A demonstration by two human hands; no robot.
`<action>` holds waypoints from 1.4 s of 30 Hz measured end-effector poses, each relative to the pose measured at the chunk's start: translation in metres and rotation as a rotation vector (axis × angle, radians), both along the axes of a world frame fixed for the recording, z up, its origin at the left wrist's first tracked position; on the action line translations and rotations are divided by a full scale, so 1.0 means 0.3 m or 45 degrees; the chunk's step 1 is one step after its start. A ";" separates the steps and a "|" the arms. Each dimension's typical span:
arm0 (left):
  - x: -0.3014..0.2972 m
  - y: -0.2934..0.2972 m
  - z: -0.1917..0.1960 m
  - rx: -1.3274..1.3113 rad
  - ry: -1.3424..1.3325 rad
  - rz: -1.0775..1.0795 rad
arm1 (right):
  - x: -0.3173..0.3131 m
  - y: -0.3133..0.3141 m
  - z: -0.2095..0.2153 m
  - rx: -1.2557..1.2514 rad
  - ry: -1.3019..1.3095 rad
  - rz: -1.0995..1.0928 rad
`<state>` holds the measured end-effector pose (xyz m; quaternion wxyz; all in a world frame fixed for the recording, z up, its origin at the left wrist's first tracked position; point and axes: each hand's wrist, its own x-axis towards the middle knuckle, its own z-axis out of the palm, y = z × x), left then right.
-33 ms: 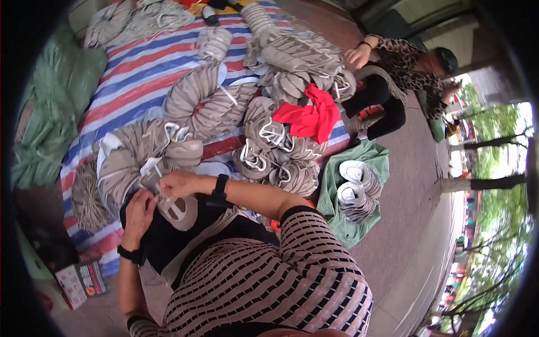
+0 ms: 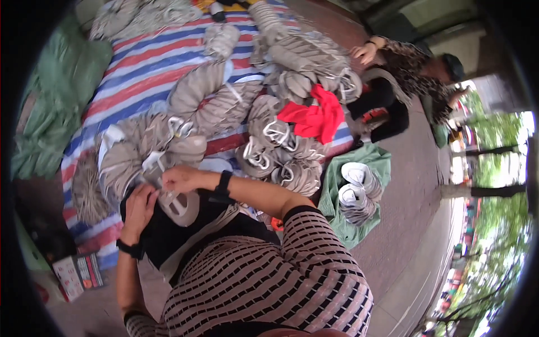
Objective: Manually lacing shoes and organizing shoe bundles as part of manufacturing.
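A beige shoe upper (image 2: 181, 212) with cut-out openings lies over my black-clad lap. My right hand (image 2: 182, 180) pinches its upper part, thumb and fingers pressed together. On the other side of the piece, my left hand (image 2: 140, 209) has its fingers bent and closed at the edge; the fingertips partly hide what they grip. Just beyond my hands curves a long row of stacked beige shoe uppers (image 2: 120, 163). A bundle of beige laces or cords (image 2: 90, 194) sits to the left of that row. Each wrist wears a black band.
More bundled uppers (image 2: 216, 106) cover the striped tarp (image 2: 135, 84). A red cloth (image 2: 317, 115) lies on one heap. At right, white-lined uppers (image 2: 359, 191) stand on a green sack (image 2: 337, 224). A co-worker (image 2: 404, 62) sits at far right; green sheeting (image 2: 62, 101) is at left.
The whole view has shifted slightly. My hands stay at the same shoe upper, with only small finger movement. The co-worker's hand near the stacks has barely moved.
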<state>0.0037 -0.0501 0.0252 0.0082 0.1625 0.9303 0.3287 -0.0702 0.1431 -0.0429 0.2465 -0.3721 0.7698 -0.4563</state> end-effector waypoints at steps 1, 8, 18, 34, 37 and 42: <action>0.005 -0.007 0.019 -0.072 0.008 -0.003 | -0.006 -0.013 -0.003 -0.065 0.026 0.043; -0.015 -0.024 -0.019 -0.395 0.497 -0.075 | -0.004 0.050 0.095 0.305 0.053 -0.075; 0.029 -0.061 -0.049 -0.417 0.216 0.064 | 0.031 0.031 0.169 0.321 -0.258 -0.074; 0.067 -0.046 -0.002 1.669 -0.276 0.529 | 0.124 -0.096 0.245 0.264 0.576 0.181; 0.054 -0.012 0.038 2.458 -0.355 0.510 | 0.127 -0.098 0.181 0.526 0.731 0.184; 0.151 -0.266 0.037 2.809 0.069 0.634 | 0.082 0.027 0.460 0.082 -0.847 0.003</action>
